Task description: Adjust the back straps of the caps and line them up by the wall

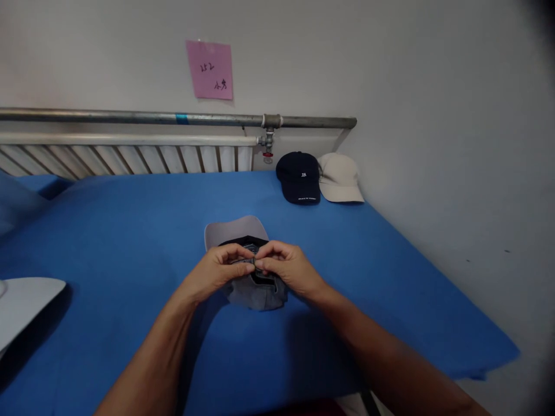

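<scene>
Grey cap (255,292) lies upside down mid-bed, toward the near edge, brim pointing at the far edge, dark lining showing. Left hand (219,268) and right hand (286,267) both over the cap's back opening, fingertips pinched narrow on the small strap buckle (255,263) between them; hands touch each other at the tips. Forearms come in from the near edge.

Open room: bed with blue sheet (130,231) bare on all sides of the cap, wide to the left and to the far edge, less toward the right edge. Right edge runs close along a white wall (455,144). Far right corner: navy cap (299,178) and beige cap (340,178), side by side, touching, well apart from the hands. Left edge: pale brim-like shape (26,303), cut off by the frame, cannot tell what it is.

Far edge: white slatted rail (130,157) with a metal pipe (173,118) above it, valve with red tip (267,149) hanging from the pipe joint. Pink note (210,69) stuck on the back wall, handwriting unreadable.
</scene>
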`<move>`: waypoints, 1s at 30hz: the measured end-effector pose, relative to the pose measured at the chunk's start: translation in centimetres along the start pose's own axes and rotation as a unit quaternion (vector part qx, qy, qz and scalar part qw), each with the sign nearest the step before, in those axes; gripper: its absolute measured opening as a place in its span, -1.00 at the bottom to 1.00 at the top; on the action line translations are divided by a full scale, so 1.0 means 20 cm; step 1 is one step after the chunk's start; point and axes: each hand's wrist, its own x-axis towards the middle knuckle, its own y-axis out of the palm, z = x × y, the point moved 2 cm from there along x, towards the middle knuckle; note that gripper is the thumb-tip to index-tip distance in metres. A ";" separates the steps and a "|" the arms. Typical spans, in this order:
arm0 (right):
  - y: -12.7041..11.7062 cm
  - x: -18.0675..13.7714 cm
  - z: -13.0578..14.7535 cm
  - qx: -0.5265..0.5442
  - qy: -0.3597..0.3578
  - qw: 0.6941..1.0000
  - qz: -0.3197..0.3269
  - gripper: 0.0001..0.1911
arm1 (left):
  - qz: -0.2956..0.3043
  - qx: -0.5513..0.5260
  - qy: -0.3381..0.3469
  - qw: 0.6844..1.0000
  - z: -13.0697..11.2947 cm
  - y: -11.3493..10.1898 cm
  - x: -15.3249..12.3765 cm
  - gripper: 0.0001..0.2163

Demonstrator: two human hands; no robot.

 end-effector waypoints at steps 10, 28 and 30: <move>0.02 -0.02 0.02 -0.115 -0.049 0.992 0.032 -0.64 | 0.016 -0.068 -0.013 0.997 0.00 0.00 0.00 -0.72; 0.01 -0.01 0.01 -0.308 -0.195 0.931 0.020 -0.80 | 0.020 0.005 -0.008 1.000 0.00 0.00 0.00 -0.83; 0.00 -0.01 0.01 -0.301 -0.199 0.933 0.014 -0.81 | 0.019 0.011 -0.005 1.000 0.01 -0.01 0.00 -0.85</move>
